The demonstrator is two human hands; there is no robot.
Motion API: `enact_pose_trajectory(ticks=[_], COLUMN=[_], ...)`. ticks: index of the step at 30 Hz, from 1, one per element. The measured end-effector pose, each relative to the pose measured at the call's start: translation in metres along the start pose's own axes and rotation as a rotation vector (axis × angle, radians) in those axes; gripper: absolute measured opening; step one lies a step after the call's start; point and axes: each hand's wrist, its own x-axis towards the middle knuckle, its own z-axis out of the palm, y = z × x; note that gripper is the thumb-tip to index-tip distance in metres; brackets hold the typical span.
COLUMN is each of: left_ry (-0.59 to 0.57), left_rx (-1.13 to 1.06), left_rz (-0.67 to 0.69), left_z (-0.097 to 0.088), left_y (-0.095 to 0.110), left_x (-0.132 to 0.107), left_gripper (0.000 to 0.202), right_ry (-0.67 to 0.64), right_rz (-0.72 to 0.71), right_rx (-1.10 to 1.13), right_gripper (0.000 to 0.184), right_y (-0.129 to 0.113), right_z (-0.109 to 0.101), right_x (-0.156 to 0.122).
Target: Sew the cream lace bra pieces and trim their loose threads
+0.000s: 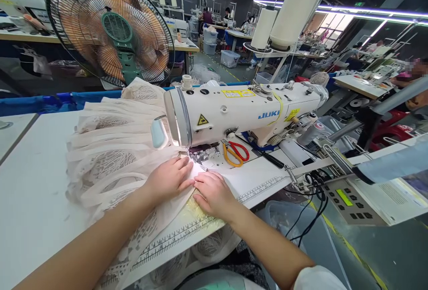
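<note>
Cream lace fabric (110,161) lies in gathered folds across the left of the sewing machine bed, its edge running under the machine head. My left hand (169,176) lies on this fabric just in front of the needle area, fingers stretched out and pressing it down. Close beside it, my right hand (214,194) has its fingers bent together on the fabric's edge. A pale yellow, crinkled piece (195,210) shows under the right hand; its kind is unclear. The white sewing machine (230,112) stands right behind both hands. The needle itself is hidden.
Orange-and-red handled snips (236,153) and a black-handled tool (270,158) lie on the bed right of the needle. A printed ruler (170,241) runs along the front edge. A large fan (113,31) stands behind, thread cones (264,27) above, a control box (361,201) at right.
</note>
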Motion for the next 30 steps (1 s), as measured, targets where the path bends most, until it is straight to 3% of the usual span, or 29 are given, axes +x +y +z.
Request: enact_pose_trajectory(ticks=[6, 24, 30], left_ry=[0.019, 0.069, 0.035], left_rx=[-0.01, 0.012, 0.035], left_rz=[0.002, -0.004, -0.001], left_z=[-0.001, 0.002, 0.002], left_y=[-0.002, -0.012, -0.014], left_x=[0.001, 0.003, 0.005], left_gripper=[0.051, 0.05, 0.053], right_ry=[-0.056, -0.035, -0.075], right_rz=[0.029, 0.054, 0.072], right_rx=[0.003, -0.041, -0.02], right_gripper=[0.022, 0.027, 0.027], right_y=[0.0, -0.002, 0.0], right_z=[-0.002, -0.005, -0.005], right_x=[0.0, 0.004, 0.004])
